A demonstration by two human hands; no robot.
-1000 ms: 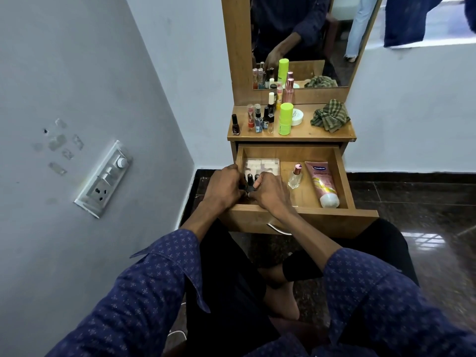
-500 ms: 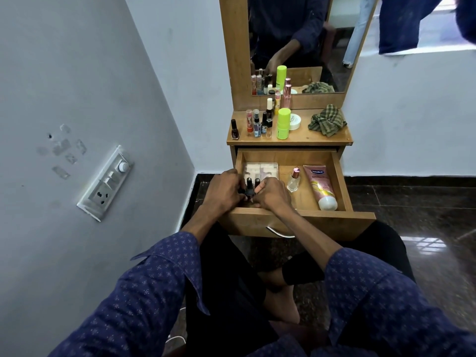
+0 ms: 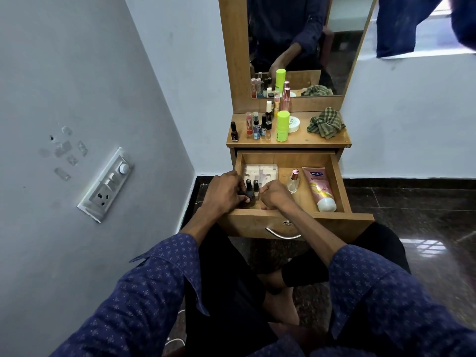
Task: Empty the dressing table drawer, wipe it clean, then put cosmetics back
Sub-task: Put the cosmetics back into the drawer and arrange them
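the drawer (image 3: 288,220) of the desk (image 3: 304,141) stands pulled out toward the person, and both hands are inside its front left part. the left hand (image 3: 222,193) has its fingers curled round a dark nail polish bottle (image 3: 249,191), thumb pressed low on the glass. a second small bottle (image 3: 256,188) stands upright just at 3 o'clock of the first, in the gap between the two hands. the right hand (image 3: 274,195) is curled into a loose fist at 3 o'clock of that bottle, knuckles up; i cannot tell whether it holds anything, since its fingertips are tucked under. the hands sit near each other but do not touch.

at 12 o'clock of the hands, against the drawer's back left, lies a clear flat case (image 3: 260,172). at 2 o'clock of the right hand a small perfume bottle (image 3: 294,181) with a pink cap lies on the drawer floor, and a pink lotion tube (image 3: 320,189) lies lengthwise just at 3 o'clock of it, white cap toward the front.

on the desk top, at 12 o'clock of the drawer, stands a cluster of small bottles (image 3: 258,126), with a lone dark polish bottle (image 3: 234,131) at its 9 o'clock. a lime green stick (image 3: 282,126) stands at 3 o'clock of the cluster, a white jar (image 3: 293,124) just behind it, and a checked green cloth (image 3: 325,122) lies crumpled at the far 3 o'clock end. the mirror (image 3: 304,45) above reflects them.
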